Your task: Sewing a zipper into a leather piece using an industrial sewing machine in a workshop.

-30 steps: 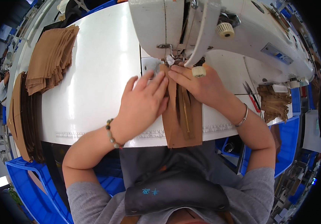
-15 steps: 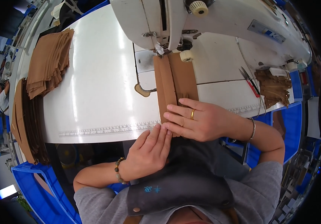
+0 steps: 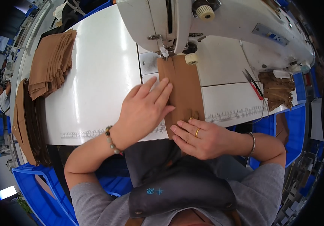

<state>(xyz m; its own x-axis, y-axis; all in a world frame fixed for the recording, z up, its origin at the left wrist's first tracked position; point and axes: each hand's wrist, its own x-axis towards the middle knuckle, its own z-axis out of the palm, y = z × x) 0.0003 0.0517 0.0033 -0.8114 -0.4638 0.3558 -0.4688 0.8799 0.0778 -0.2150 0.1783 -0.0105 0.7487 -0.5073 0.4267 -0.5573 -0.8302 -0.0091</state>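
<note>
A strip of brown fabric [image 3: 186, 86] runs from beneath the needle area of a white sewing machine [image 3: 148, 22] to the table's front edge. My left hand [image 3: 145, 107] lies over its left side, fingertips on the fabric below the presser foot, fingers stretched and slightly apart. Close to the strip's front end, my right hand [image 3: 203, 139] rests with its fingers extended on the fabric. Its thumb is mostly hidden. A small brown tab or fold shows beside the right index finger; I cannot tell which.
Stacked brown fabric pieces [image 3: 52, 62] lie at the table's left, above darker pieces [image 3: 35, 124] hanging at the edge. Red-handled snips [image 3: 254, 86] and a bundle of brown strips [image 3: 276, 89] sit at right. Blue bins [image 3: 43, 188] flank me. A printed ruler [image 3: 90, 134] lines the front edge.
My left hand has moved forward and left along the fabric, away from the front edge. My right hand has shifted slightly nearer to me. The long fold in the strip now lies flatter.
</note>
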